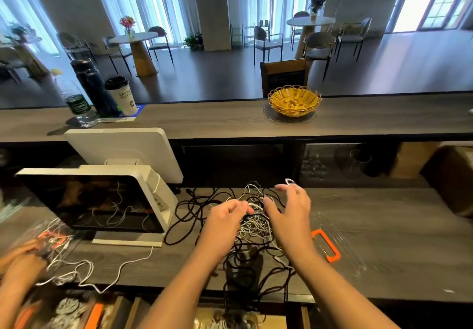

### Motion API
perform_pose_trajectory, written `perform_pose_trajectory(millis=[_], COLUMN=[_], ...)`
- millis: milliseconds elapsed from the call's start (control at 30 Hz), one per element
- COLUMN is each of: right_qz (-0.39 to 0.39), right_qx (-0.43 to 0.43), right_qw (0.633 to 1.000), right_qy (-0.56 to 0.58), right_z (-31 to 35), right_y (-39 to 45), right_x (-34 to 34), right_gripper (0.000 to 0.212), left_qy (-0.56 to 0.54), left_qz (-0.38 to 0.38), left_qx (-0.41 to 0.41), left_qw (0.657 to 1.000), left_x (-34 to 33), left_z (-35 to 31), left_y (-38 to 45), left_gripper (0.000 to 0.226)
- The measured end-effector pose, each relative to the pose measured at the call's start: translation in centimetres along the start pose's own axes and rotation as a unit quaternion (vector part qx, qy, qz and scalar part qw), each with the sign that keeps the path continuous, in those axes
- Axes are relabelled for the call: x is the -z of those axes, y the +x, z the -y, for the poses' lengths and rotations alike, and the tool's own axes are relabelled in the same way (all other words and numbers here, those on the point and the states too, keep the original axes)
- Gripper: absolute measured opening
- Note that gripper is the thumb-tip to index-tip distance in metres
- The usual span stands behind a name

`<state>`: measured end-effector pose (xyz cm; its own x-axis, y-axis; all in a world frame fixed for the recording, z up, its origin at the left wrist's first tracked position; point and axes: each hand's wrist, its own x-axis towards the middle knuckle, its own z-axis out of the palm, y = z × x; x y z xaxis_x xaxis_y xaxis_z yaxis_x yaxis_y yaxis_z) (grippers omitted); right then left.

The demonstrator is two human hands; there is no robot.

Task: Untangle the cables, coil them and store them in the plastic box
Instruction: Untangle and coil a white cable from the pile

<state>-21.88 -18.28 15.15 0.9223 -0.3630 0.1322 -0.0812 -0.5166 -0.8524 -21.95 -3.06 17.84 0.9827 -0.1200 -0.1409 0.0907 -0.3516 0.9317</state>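
Observation:
A tangle of black and white cables [252, 229] lies in the middle of the grey wooden counter. My left hand [225, 220] rests on top of the tangle with its fingers curled into the white strands. Just to its right, my right hand [291, 209] hovers over the pile with fingers spread; a white cable loop [289, 181] shows at its fingertips. A clear plastic box with an orange handle [326, 245] sits on the counter to the right of the tangle, partly behind my right forearm. Black cables trail over the counter's front edge.
A white point-of-sale screen [102, 200] stands at the left. Another person's hands [23, 257] work on white cables and a clear orange-latched box at the far left. On the upper ledge are a yellow wicker basket [293, 101], a paper cup [122, 95] and bottles.

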Motion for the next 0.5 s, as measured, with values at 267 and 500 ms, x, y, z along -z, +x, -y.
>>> perform_pose_trajectory(millis=[267,500], right_qz=[0.217,0.223], right_qx=[0.028,-0.024], right_qw=[0.97,0.944], right_qy=[0.102,0.241], right_z=[0.0,-0.6], right_y=[-1.3,-3.3], right_x=[0.8,1.1], right_gripper=[0.041,0.039], left_qy=[0.011,-0.409], left_qz=[0.032,0.016], left_qx=[-0.008,0.056], left_qw=[0.999,0.911], left_x=[-0.3,-0.7], left_z=[-0.9,-1.0], left_y=[-1.1,-1.1], left_gripper=[0.034,0.031])
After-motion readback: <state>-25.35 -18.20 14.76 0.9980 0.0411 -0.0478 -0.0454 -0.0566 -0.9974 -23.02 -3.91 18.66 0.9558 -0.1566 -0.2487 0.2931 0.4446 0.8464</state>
